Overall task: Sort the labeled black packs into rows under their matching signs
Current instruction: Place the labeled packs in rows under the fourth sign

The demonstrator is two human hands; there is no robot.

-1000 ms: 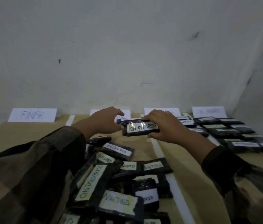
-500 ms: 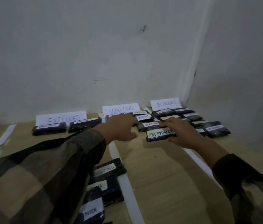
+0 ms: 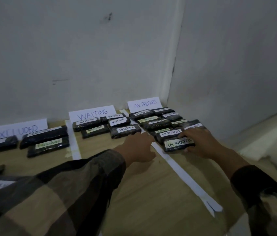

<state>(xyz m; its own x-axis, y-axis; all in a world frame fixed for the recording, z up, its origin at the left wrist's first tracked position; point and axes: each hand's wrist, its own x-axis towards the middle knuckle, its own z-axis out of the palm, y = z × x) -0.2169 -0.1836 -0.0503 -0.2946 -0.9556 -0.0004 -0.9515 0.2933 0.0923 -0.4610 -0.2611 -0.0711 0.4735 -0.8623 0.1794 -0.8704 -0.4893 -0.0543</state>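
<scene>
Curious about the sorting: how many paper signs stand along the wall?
3: EXCLUDED sign left, WAITING sign middle, ON PROGRESS sign by the corner; more may sit off-frame.

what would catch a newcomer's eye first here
The right hand grips an ON PROGRESS pack, nearest in the column below the ON PROGRESS sign, on the right. The left hand hangs open just left of it, near the WAITING packs.

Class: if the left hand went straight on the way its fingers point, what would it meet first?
Likely the ON PROGRESS pack just across the white strip, behind the held pack in the right hand; depth is unclear.
</scene>
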